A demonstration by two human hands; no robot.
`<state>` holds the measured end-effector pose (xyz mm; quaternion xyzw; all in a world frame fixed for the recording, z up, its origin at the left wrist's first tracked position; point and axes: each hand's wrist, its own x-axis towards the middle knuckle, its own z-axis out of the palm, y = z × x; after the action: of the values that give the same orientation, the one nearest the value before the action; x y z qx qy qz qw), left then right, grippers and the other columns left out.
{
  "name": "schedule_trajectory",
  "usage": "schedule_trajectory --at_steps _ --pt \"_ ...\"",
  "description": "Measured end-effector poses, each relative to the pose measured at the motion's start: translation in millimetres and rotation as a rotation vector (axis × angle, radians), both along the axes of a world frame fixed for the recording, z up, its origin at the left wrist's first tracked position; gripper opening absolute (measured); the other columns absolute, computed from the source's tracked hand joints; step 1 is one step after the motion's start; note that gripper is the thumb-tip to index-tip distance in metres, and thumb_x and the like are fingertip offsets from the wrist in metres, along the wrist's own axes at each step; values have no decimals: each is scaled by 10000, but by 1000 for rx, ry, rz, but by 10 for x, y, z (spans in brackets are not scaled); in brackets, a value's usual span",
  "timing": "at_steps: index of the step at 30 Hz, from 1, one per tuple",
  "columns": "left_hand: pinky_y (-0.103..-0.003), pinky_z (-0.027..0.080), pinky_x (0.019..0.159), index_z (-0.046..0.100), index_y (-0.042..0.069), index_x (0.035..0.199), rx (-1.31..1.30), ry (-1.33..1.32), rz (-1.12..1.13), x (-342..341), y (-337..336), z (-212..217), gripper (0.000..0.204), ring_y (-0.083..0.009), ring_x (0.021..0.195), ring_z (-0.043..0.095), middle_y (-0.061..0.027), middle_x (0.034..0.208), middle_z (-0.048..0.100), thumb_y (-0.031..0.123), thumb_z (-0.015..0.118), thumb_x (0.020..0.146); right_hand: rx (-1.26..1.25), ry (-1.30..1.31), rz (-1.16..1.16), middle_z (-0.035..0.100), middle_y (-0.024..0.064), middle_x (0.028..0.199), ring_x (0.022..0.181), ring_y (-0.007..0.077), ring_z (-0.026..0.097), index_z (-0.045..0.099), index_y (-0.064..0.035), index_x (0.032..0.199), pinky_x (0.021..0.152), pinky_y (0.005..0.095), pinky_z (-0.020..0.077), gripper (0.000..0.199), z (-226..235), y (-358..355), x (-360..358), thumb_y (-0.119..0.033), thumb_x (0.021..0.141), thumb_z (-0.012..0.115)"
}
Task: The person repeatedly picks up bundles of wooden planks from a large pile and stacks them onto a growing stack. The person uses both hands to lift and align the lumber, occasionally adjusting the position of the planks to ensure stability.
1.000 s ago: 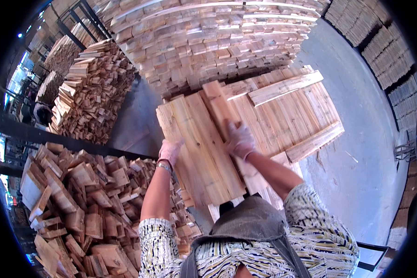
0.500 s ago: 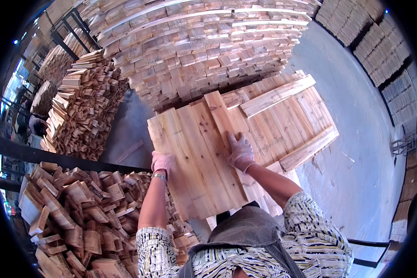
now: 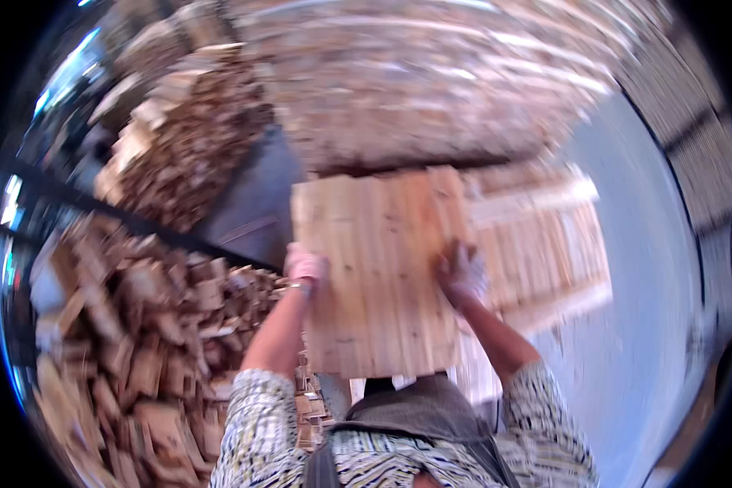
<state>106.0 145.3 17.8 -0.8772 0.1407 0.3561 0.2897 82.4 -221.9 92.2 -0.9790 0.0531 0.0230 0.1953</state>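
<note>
You hold side-by-side boards (image 3: 382, 276) between left hand (image 3: 306, 267) and right hand (image 3: 463, 275); blurred, right grip apparently laps over edge.

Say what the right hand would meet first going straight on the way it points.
The boards: the right hand, angled forward and left, already touches their right edge. Past them, probably the tall stack ahead, though blur leaves depth unclear.

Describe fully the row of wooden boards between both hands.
The flat, pale tan row of wooden boards has dark knots and uneven ends; any joining is unclear. It faces upward near the view's middle, slightly blurred, boards running bottom to top. The gloved left grip and gloved right grip hold its opposite side edges.
</note>
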Motion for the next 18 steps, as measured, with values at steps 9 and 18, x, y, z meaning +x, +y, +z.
schedule_trajectory --at_steps 9,18 --pt "-512 373 1135 290 43 1488 -1065 -620 1378 -489 -601 523 832 -400 1406 416 -236 1465 463 412 709 872 -228 -56 -45 540 223 1330 1138 422 586 454 -110 1479 912 491 518 654 -434 -370 -152 -507 966 538" --pt "-458 508 1004 495 24 1337 -971 -474 1465 -2077 -784 467 631 -345 1234 601 -173 1376 594 453 645 900 -1051 -737 944 375 220 1553 1340 567 398 352 -50 1535 949 686 472 669 -2063 -1409 855 -402 989 512"
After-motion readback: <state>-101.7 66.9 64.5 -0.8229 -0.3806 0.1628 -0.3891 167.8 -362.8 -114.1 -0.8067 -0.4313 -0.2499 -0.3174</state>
